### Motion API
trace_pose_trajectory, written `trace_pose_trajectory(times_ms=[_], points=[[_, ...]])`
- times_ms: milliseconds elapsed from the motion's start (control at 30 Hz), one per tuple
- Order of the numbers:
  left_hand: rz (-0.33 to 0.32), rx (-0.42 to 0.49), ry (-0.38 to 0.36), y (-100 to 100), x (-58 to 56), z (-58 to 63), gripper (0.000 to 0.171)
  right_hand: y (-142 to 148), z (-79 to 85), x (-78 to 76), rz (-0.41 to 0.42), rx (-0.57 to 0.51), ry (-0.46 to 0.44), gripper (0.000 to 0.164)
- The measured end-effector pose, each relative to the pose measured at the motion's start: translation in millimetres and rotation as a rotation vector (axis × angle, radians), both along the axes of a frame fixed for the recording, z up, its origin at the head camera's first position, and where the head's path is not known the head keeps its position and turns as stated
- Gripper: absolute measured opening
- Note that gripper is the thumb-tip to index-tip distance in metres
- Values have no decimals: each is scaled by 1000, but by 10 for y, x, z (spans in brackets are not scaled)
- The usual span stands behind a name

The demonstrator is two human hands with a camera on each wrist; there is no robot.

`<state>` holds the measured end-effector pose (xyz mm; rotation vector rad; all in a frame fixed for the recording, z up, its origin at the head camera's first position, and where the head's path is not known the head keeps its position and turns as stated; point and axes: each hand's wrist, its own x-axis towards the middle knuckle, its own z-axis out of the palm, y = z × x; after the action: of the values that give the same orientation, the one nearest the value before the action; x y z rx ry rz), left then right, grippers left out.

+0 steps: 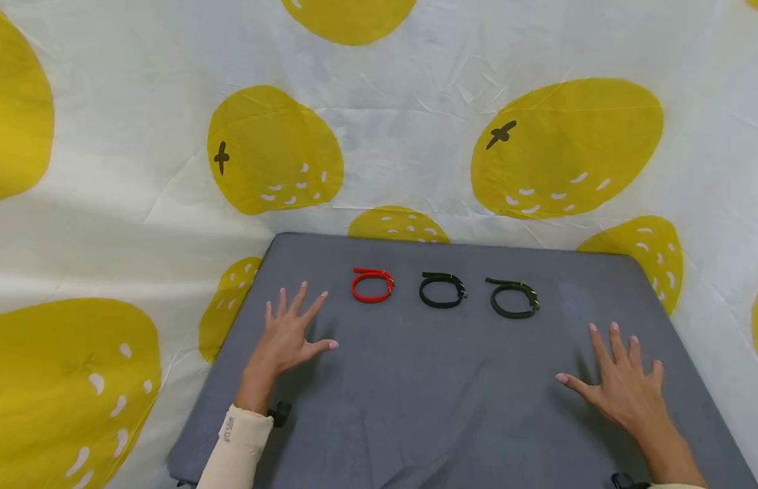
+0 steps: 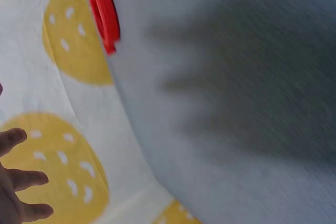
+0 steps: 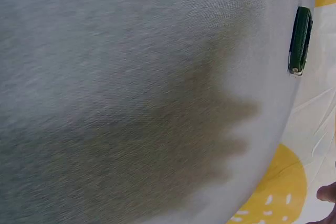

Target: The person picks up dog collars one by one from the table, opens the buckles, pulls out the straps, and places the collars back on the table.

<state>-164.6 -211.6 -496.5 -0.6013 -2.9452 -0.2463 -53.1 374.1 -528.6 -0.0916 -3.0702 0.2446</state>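
Note:
Three buckled collars lie in a row on the grey table (image 1: 416,394), each curled into a ring with its strap end sticking out to the left. The red collar (image 1: 371,286) is leftmost, the black collar (image 1: 441,292) sits in the middle, and the dark green collar (image 1: 513,300) is on the right. My left hand (image 1: 287,336) hovers over the table's left side with fingers spread, nearest the red collar. Over the right side, my right hand (image 1: 626,384) is spread too, nearest the green collar (image 3: 300,40). Neither hand touches anything.
A white cloth (image 1: 403,156) printed with large yellow fruit shapes hangs behind and beside the table. Both hands cast shadows on the table cover. A dark wrist device (image 1: 280,413) is strapped at the left cuff.

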Motion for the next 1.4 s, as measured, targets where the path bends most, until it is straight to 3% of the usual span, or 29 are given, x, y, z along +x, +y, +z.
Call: trace_pose_trajectory(times_ms=[200,433,733,900,1100,1267,1400], points=[[-114,-18,9,398,-126,-16,94,-67,-5,-223,51,-6,13,113],[-288,-57,47,947,-322,-13,91,-154,-22,-440,82,-35,-57,108],[-476,-89,44,1700,-514,43,85,-229,45,-949,101,-107,-180,107],[-533,-105,-1,2104,-571,21,80,-277,-20,-1264,110,-107,-104,84],[-593,-123,-63,2520,-615,-43,79,-304,-189,-1542,67,-86,77,49],[-607,-123,-86,2731,-645,-124,77,-344,-326,-1649,32,-2,215,33],[-592,-83,-96,2837,-693,-179,73,-401,-295,-1666,18,16,222,28]])
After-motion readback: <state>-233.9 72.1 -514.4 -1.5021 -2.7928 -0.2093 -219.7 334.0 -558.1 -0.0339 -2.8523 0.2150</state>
